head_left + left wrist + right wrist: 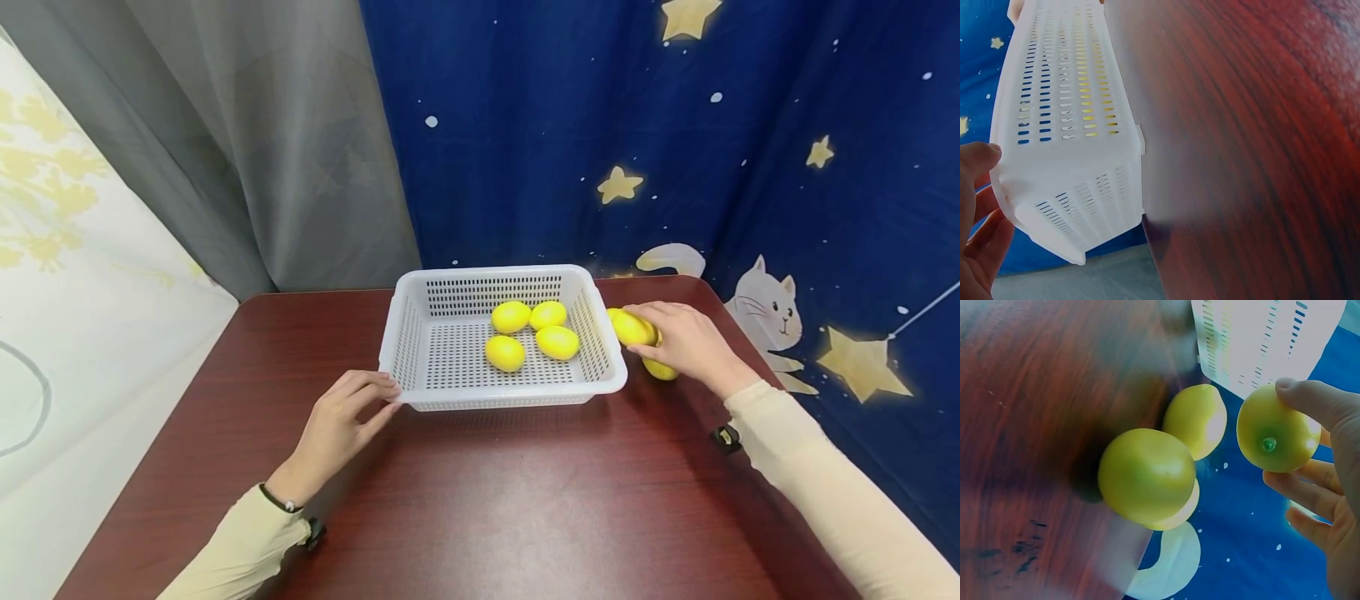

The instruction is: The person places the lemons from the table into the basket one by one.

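Note:
A white perforated plastic basket (pixel 487 398) stands on the table with several yellow lemons (pixel 506 353) inside, toward its right half. My left hand (pixel 341 425) grips the rim at the front left corner, thumb and fingers on either side of it in the left wrist view. To the right of the basket, my right hand (pixel 686 342) pinches a lemon (pixel 1275 431) between thumb and fingers, its green stem end showing in the right wrist view. Other lemons (pixel 1147 475) rest on the table beside that hand, partly hidden by it in the head view.
The dark red wooden table (pixel 510 500) reaches back to a grey curtain (pixel 315 150) and a blue star-patterned curtain (pixel 525 133). Its right edge runs just beyond the loose lemons. White patterned cloth (pixel 75 333) hangs on the left.

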